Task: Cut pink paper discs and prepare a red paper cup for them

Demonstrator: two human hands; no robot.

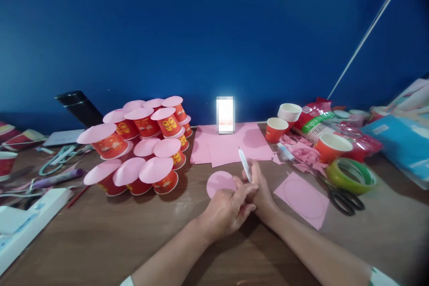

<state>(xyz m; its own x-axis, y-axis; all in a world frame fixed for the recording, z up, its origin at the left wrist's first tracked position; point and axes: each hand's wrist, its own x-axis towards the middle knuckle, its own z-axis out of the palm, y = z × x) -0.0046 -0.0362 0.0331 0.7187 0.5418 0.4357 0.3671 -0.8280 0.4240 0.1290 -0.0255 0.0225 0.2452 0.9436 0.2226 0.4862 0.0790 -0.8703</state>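
My right hand (259,190) is closed around a white marker (245,165), its tip pointing up and away from me. My left hand (224,212) rests against the right one, fingers bent and overlapping it; whatever lies between them is hidden. Just beyond the left hand, a pink paper circle (220,183) lies flat on the table, partly covered. To the right of my hands is a pink paper square (303,199) with a circle drawn on it. Black-handled scissors (345,200) lie beside that square, near a roll of green tape (350,176).
Red paper cups topped with pink discs (157,170) stand stacked on the left. Pink sheets (234,143) lie at the back before a bright phone-like screen (225,115). More cups (276,129), paper scraps (304,149) and a blue packet (402,143) crowd the right; a power strip (36,228) sits front left.
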